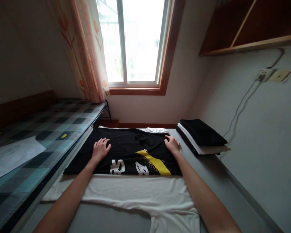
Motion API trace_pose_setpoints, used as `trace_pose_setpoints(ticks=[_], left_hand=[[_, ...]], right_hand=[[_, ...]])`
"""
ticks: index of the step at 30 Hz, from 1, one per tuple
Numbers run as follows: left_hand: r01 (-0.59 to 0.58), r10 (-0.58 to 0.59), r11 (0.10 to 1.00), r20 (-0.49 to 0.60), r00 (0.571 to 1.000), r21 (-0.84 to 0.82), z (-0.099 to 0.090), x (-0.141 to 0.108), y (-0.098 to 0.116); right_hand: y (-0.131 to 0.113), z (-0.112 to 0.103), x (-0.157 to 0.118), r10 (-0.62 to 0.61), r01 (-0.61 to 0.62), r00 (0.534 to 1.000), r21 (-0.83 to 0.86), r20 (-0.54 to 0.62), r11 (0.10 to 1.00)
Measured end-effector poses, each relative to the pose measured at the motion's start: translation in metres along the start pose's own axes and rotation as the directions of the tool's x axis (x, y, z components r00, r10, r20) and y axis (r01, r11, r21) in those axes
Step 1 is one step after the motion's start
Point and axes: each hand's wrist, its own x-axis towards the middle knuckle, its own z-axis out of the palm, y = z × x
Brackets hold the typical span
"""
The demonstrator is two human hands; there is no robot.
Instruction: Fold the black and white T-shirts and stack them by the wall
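A black T-shirt (122, 144) with white lettering and a yellow stripe lies folded lengthwise, its collar end toward the right. Beneath it spreads a white T-shirt (135, 189), one sleeve pointing toward me at the lower right. My left hand (101, 149) rests palm down on the left part of the black shirt, fingers loosely spread. On the shirt's right end, by the collar, lies my right hand (172, 144), its fingers apart and slightly bent. Neither hand appears to grip the cloth.
A stack of folded dark and white clothes (201, 134) sits at the right on the grey table (106, 216). To the left is a bed with a checked mattress (70, 119) and a sheet of paper (16, 155) on it. Cables (240, 110) hang from a wall socket.
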Motion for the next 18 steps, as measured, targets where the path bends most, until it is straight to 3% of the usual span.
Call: trace_pose_setpoints(ticks=[4,8,12,15,18], left_hand=[[-0.002,0.002,1.000,0.010,1.000,0.001,0.000,0.000,0.000],[-0.003,0.003,1.000,0.001,1.000,-0.012,0.000,0.001,-0.002],[-0.080,0.074,0.994,-0.078,0.994,-0.074,-0.005,0.000,-0.001],[-0.126,0.106,0.982,-0.145,0.984,-0.137,-0.014,-0.001,0.009],[-0.150,0.120,0.963,-0.141,0.983,-0.226,-0.021,0.004,0.030]], right_hand=[[-0.004,-0.001,0.006,0.064,-0.063,0.997,-0.026,0.050,0.998],[-0.005,0.003,0.004,0.012,-0.012,1.000,-0.044,-0.010,0.999],[-0.005,0.007,-0.001,-0.039,0.037,0.999,-0.067,-0.034,0.997],[-0.005,0.007,-0.002,-0.048,0.046,0.998,-0.071,-0.035,0.996],[-0.005,0.007,-0.003,-0.043,0.040,0.999,-0.074,-0.033,0.996]])
